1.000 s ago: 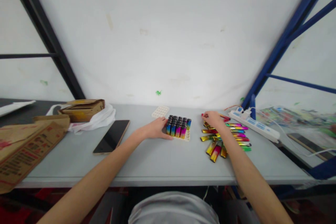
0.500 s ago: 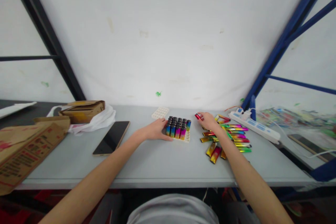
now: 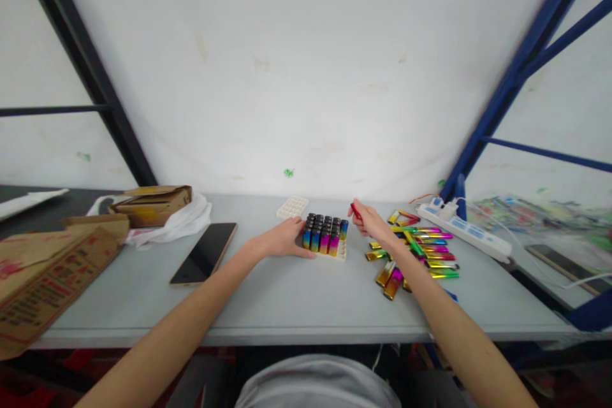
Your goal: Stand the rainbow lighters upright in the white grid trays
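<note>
Right hand (image 3: 371, 222) is gripping a red lighter-like piece (image 3: 356, 210), fingers closed on it, tilted, one end poking out toward the tray side; the hand is hovering just right of the tray (image 3: 341, 253), in front of the wall. Left hand (image 3: 285, 237) is resting at the tray's left side, thumb and fingers spread open around the near-left corner, touching there, not closing on any single piece. Upright pieces (image 3: 324, 236), black tops up, blue, yellow and pink bodies, are filling most of the pale tray; some bare slots are showing along its right edge. A second pale tray (image 3: 292, 206) is lying behind, slightly left. Loose shiny pieces (image 3: 393, 284) are lying in a messy pile to the right, partly under the right forearm; exact count unclear. White power strip (image 3: 466, 229) is sitting beyond the pile. Dark phone (image 3: 205, 254) is lying left of the left hand, and a small cardboard box (image 3: 152, 207), white plastic bag (image 3: 194, 220) and bigger carton (image 3: 67, 277) are sitting farther left.
</note>
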Available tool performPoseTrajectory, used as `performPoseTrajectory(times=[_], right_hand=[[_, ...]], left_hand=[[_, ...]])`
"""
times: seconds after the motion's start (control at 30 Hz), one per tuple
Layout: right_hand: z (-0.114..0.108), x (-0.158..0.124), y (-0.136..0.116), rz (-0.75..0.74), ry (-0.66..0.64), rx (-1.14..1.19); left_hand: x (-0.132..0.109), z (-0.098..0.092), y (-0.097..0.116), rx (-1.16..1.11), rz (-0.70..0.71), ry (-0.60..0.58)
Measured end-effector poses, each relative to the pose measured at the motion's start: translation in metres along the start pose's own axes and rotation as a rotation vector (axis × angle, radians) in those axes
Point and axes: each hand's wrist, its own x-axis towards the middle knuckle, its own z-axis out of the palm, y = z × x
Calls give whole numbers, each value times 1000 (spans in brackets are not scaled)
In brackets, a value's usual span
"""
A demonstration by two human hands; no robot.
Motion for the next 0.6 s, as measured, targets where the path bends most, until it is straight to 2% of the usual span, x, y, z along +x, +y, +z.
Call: performPoseTrajectory(times=[0.17, 0.33, 0.6], right_hand=[[2, -1, 0, -19, 82, -29], [6, -5, 1, -6, 75, -15], [10, -6, 3, -66, 73, 33]], left_hand=[[-1, -2, 2, -23, -3, -9], [-2, -4, 4, -33, -8, -11], [-3, -5, 4, -52, 3, -2]])
